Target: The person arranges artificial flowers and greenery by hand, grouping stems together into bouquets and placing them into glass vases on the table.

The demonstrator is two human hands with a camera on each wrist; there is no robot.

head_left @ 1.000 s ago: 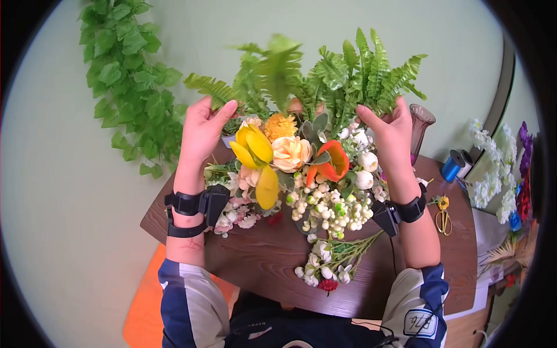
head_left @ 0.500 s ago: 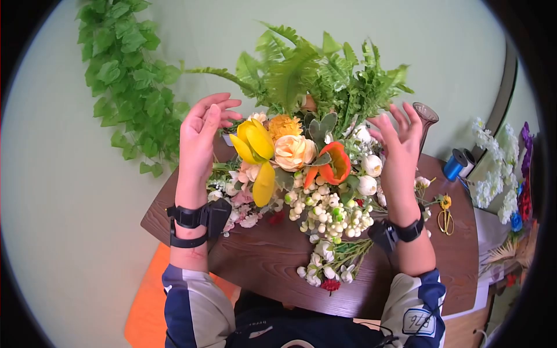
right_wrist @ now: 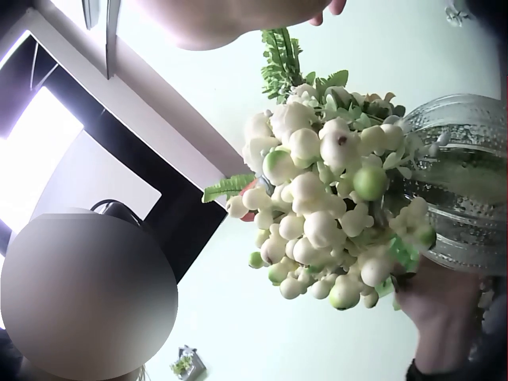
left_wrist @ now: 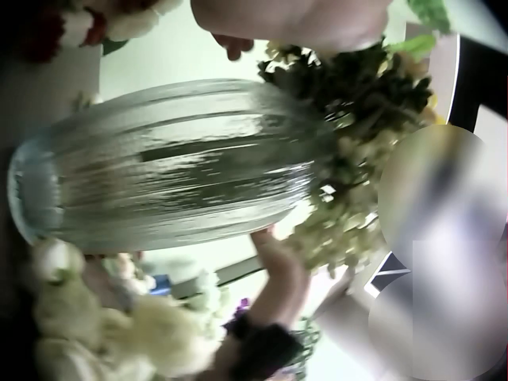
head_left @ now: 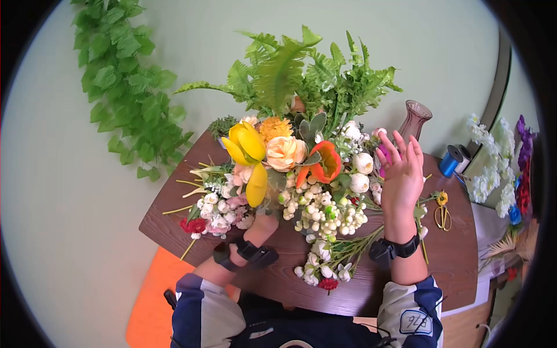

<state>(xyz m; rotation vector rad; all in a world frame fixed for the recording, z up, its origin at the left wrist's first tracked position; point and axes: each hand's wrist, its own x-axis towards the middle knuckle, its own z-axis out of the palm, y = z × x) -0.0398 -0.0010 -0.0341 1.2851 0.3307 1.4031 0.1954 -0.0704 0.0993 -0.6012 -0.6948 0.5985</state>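
A ribbed glass vase (left_wrist: 175, 167) shows in the left wrist view, with flowers and greenery at its mouth. In the head view the bouquet has a yellow tulip (head_left: 245, 142), a peach rose (head_left: 285, 153), an orange tulip (head_left: 326, 162), white berries (head_left: 328, 209) and tall ferns (head_left: 281, 72). My left hand (head_left: 264, 223) is low beside the bouquet, its fingers blurred and partly hidden; whether it touches the vase I cannot tell. Raised at the bouquet's right, my right hand (head_left: 401, 182) has extended, spread fingers and holds nothing.
Loose white flowers (head_left: 322, 258) and a red flower (head_left: 193, 225) lie on the table (head_left: 261, 267). A purple vase (head_left: 415, 119), ribbon spools (head_left: 451, 161) and scissors (head_left: 442, 219) are at the right. Ivy (head_left: 119, 87) hangs on the left.
Both hands have left the ferns. My left hand has moved down and inward to the bouquet's lower side; my right has lowered slightly, its fingers spread. The ferns stand closer together.
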